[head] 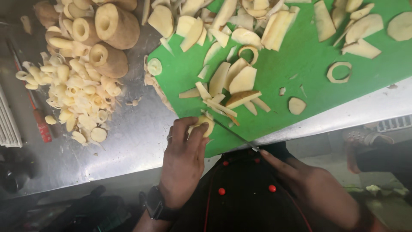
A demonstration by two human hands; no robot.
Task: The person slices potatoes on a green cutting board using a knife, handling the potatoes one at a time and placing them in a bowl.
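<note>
Left hand (184,161) pins a potato piece (202,125) at the near edge of the green cutting board (300,56). Right hand (313,189) grips a knife (235,135), blade beside the piece. Mid-slice; next stroke needs fingertips tucked clear.

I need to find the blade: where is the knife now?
In the head view the knife lies low in the middle, its thin blade crossing the near edge of the green cutting board. The right hand holds it, beside the potato piece under the left hand.
</note>
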